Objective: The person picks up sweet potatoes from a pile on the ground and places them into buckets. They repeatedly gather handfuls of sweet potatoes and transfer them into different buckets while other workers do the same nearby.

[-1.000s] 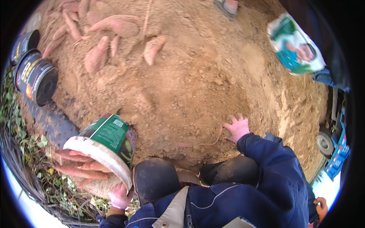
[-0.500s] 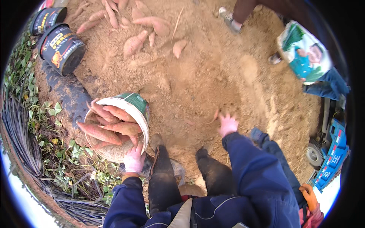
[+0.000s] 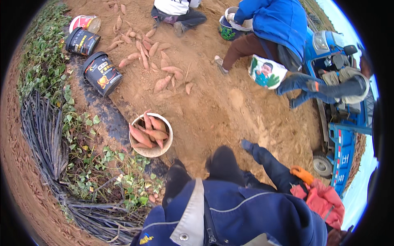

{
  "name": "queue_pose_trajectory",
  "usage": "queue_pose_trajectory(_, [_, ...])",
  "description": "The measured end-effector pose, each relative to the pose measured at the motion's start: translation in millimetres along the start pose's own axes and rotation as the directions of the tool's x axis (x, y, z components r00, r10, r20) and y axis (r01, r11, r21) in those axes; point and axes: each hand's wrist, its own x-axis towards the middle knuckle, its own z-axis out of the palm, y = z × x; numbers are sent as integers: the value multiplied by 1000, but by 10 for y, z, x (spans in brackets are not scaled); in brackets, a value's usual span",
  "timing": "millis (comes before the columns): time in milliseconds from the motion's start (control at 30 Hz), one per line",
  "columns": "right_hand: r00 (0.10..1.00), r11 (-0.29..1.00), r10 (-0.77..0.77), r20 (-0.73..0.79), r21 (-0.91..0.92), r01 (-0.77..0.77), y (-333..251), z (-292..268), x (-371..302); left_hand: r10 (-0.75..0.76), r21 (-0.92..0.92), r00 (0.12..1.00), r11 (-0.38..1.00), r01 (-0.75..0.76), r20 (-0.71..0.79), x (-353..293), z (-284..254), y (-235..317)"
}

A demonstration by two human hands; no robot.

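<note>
Neither of my hands shows; only the front of my dark blue jacket (image 3: 242,205) and my dark-trousered legs (image 3: 225,164) are visible. Just ahead of my feet, to the left, stands a round white-rimmed bucket (image 3: 169,130). Reddish sweet potatoes (image 3: 155,134) fill it, some poking above the rim. Farther off, a loose scatter of sweet potatoes (image 3: 162,84) lies on the brown soil.
Black buckets (image 3: 103,76) and a red-and-white bucket (image 3: 91,24) lie at the far left, beside green vines (image 3: 78,135) and dark tubing (image 3: 45,139). A blue-jacketed person (image 3: 275,18) bends over another bucket (image 3: 227,33). A blue truck (image 3: 341,153) stands right; an orange-gloved person (image 3: 301,175) is nearby.
My left hand has left the bucket's rim, and my right hand has left the soil; both are out of view. The view has risen, taking in more people and the truck.
</note>
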Motion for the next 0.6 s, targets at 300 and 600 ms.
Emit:
queue_pose_trajectory(300, [999, 999, 38, 9, -25, -38, -730, 249, -205, -119, -268, 993, 957, 112, -10, -183, -245, 486])
queue_pose_trajectory(600, [996, 998, -45, 75, 36, 42, -3312, 1444, 2197, -105, -207, 994, 973, 105, 14, -198, 16, 1886])
